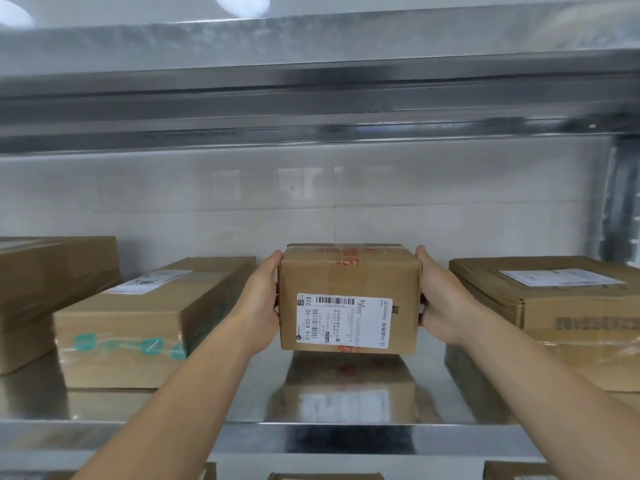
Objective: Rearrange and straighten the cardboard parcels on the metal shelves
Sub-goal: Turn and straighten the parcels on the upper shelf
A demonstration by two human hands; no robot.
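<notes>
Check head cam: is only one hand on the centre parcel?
No, the left hand and the right hand each hold one side of the centre parcel.

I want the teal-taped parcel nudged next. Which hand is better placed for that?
Left, probably. The left hand grips the held parcel on the side facing the teal-taped parcel; the right hand lies beyond it.
</notes>
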